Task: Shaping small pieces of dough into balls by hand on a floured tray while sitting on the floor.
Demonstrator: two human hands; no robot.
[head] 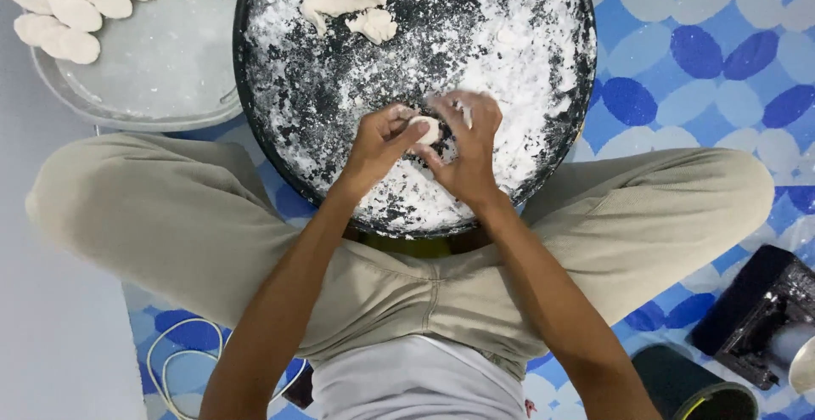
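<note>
A small white piece of dough (427, 127) is held between both hands above a round black tray (263, 131) dusted with flour. My left hand (379, 142) pinches it from the left with thumb and fingers. My right hand (465, 148) cups it from the right, fingers floured. Two more lumps of dough (344, 4) lie at the far side of the tray.
A round metal tray (144, 89) at upper left holds several shaped dough pieces (64, 12). My crossed legs in khaki trousers (170, 216) flank the black tray. A blue patterned mat (696, 46) covers the floor. A black box (755, 318), a dark cylinder (688, 386) and a white cord (170, 369) lie nearby.
</note>
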